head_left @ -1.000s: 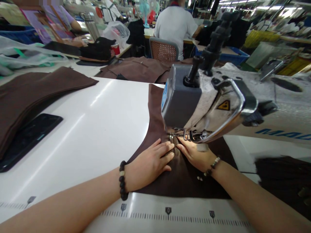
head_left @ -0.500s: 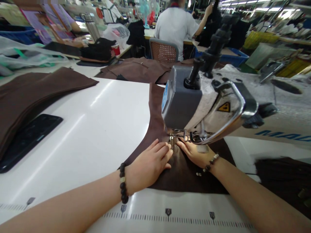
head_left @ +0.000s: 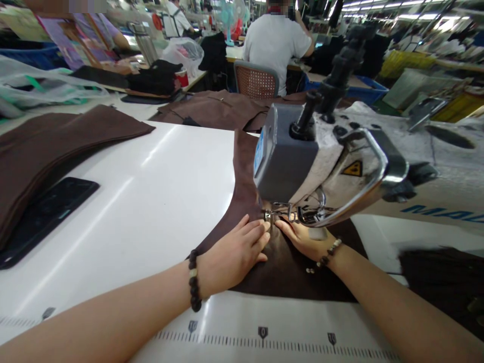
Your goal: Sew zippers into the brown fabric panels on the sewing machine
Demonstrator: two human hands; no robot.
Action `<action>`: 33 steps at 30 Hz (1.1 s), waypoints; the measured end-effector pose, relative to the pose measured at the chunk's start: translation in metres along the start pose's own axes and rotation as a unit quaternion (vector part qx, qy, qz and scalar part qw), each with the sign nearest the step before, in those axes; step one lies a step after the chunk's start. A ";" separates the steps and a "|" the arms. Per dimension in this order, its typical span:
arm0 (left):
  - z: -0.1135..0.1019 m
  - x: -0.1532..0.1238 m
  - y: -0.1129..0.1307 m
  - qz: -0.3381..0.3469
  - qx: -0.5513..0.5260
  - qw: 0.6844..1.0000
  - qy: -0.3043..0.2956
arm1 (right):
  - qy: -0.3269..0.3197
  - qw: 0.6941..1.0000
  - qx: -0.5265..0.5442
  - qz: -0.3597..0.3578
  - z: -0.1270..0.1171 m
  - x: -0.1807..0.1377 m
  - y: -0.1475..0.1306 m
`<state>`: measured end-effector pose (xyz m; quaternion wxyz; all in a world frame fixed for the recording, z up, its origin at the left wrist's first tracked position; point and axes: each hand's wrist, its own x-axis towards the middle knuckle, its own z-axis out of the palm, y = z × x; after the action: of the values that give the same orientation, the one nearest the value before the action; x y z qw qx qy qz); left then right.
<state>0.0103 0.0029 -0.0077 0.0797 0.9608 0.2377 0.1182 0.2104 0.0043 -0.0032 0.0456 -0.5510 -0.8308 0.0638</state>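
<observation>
A piece of dark brown fabric (head_left: 245, 171) lies on the white sewing table and runs under the head of a sewing machine (head_left: 289, 161). My left hand (head_left: 236, 254) rests flat on this fabric, its stretched fingertips just left of the presser foot (head_left: 269, 216). On the other side, my right hand (head_left: 308, 241) also lies on the fabric, thumb extended toward the foot. The machine head partly hides its other fingers. Small creases show in the fabric between both hands. Beaded bracelets circle both wrists.
Brown fabric pieces (head_left: 75, 133) are stacked at left, partly over a black phone (head_left: 53, 217). More brown fabric (head_left: 212, 108) lies behind the table. Dark cloth (head_left: 442, 282) sits at right. A ruler scale (head_left: 295, 345) marks the front edge. A co-worker (head_left: 274, 45) sits ahead.
Both hands stay in nearly the same place on the fabric. The whole view has shifted slightly. The co-worker ahead has drawn the raised right arm in toward the head.
</observation>
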 end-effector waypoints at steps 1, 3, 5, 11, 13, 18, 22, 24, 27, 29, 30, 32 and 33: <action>0.000 0.000 0.000 0.003 0.000 1.000 0.001 | -0.007 1.000 -0.015 -0.006 -0.001 0.000 0.000; 0.000 0.000 0.000 0.004 0.001 1.000 -0.001 | -0.029 0.998 -0.054 -0.023 -0.004 0.000 0.000; -0.001 0.001 0.000 -0.002 0.004 1.000 -0.003 | -0.055 0.993 -0.097 -0.045 -0.009 0.000 -0.001; -0.003 0.003 -0.001 -0.001 0.011 1.000 -0.006 | -0.079 0.987 -0.132 -0.049 -0.010 0.000 0.001; -0.004 0.004 -0.002 0.003 0.006 1.000 -0.011 | -0.064 0.991 -0.114 -0.037 -0.009 0.000 0.000; -0.006 0.005 -0.005 0.010 -0.003 1.000 -0.019 | -0.047 0.997 -0.055 -0.018 -0.009 0.001 -0.003; -0.007 0.006 -0.007 0.009 -0.004 1.000 -0.024 | -0.046 0.997 -0.066 -0.014 -0.006 0.003 -0.001; -0.007 0.007 -0.008 0.009 -0.004 0.999 -0.030 | -0.055 0.994 -0.091 -0.021 -0.005 0.003 0.000; -0.006 0.008 -0.009 0.010 -0.006 0.999 -0.034 | -0.081 0.990 -0.112 -0.029 -0.005 0.003 0.002; -0.005 0.009 -0.010 0.009 -0.008 1.000 -0.029 | -0.085 0.991 -0.095 -0.026 -0.003 0.004 0.006; -0.004 0.009 -0.011 0.008 -0.011 1.000 -0.027 | -0.082 0.993 -0.078 -0.022 -0.001 0.004 0.009; -0.004 0.011 -0.013 0.006 -0.016 1.000 -0.025 | -0.067 0.997 -0.036 -0.015 0.005 0.005 0.015; -0.003 0.011 -0.014 0.005 -0.019 1.000 -0.025 | -0.059 0.998 -0.013 -0.012 0.008 0.006 0.018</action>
<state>0.0131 0.0210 -0.0051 0.1030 0.9630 0.2283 0.0992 0.2235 0.0161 -0.0139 -0.0102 -0.5367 -0.8395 0.0845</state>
